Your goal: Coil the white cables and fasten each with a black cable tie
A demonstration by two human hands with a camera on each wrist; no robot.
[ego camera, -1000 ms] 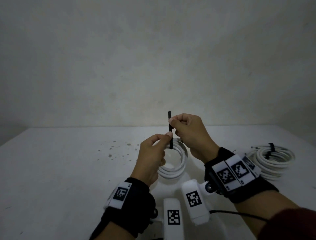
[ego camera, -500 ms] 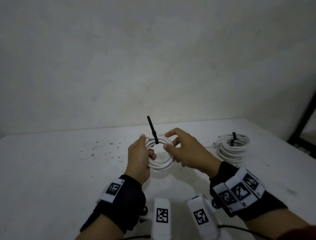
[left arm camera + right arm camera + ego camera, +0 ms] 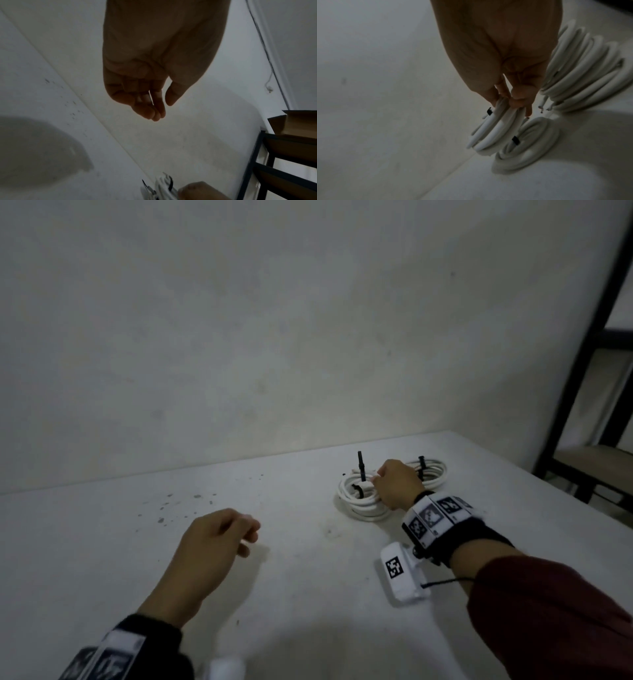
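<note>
Beside two tied coils, right fingers (image 3: 518,98) pinch a blurred coil (image 3: 496,129); left fingers (image 3: 150,108) slack, empty.

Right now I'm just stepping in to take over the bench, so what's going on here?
A person is bundling white cables on a white table. The right hand grips a tied coil by its loops, at a pile of other coils near the table's right edge; whether it rests on them is unclear. At least three black ties show, one tail sticking up. The left hand hangs loose, holding nothing.
</note>
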